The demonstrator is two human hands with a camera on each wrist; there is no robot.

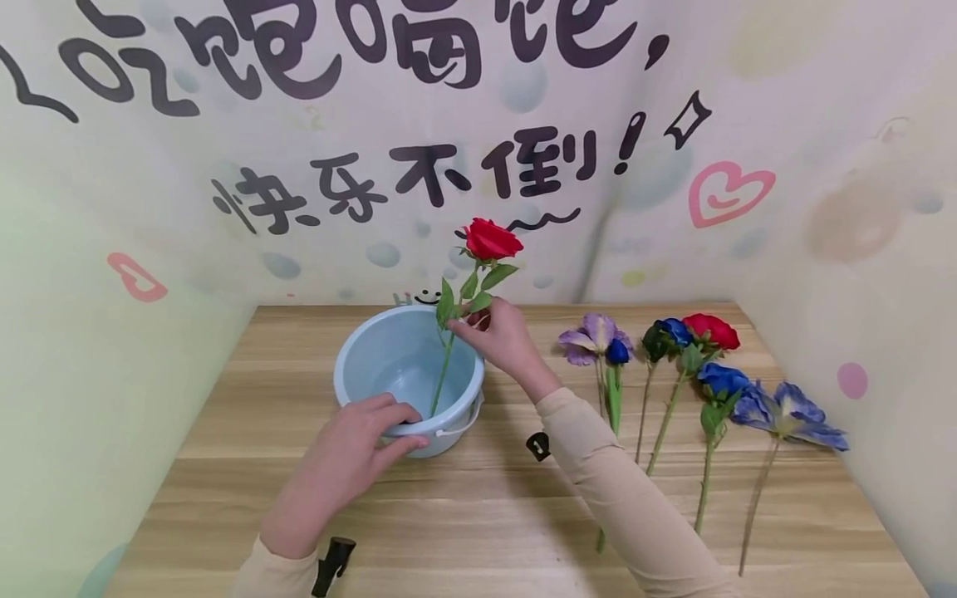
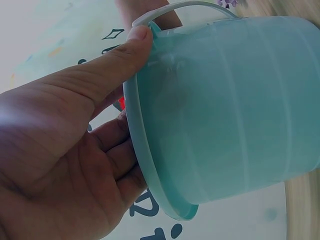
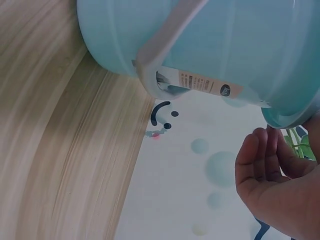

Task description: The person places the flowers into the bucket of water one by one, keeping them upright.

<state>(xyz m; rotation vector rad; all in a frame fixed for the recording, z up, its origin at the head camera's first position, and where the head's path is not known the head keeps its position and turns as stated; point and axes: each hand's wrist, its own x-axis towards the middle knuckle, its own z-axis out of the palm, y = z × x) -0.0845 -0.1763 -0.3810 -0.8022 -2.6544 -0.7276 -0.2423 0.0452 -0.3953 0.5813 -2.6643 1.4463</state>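
Observation:
A light blue bucket point(image 1: 355, 353) stands upright on the wooden table. My left hand point(image 1: 362, 440) grips its near rim, fingers inside the wall and thumb outside; the left wrist view shows this hand point(image 2: 75, 125) on the rim too. Over the bucket's right side, my right hand point(image 1: 501, 336) pinches the stem of a red rose point(image 1: 492, 239) just below its leaves. The bloom stands above the rim, and the stem slants down into the bucket. In the right wrist view my right hand point(image 3: 275, 175) is beside the rim, with green leaves point(image 3: 302, 147) partly hidden behind it.
Several artificial flowers lie on the right of the table point(image 1: 463, 531): a purple flower point(image 1: 598, 336), a red rose point(image 1: 710, 330), a blue rose point(image 1: 723, 379) and a blue-violet flower point(image 1: 792, 415). Black clips point(image 1: 538, 446) lie near both forearms. A printed wall point(image 1: 419, 249) stands behind.

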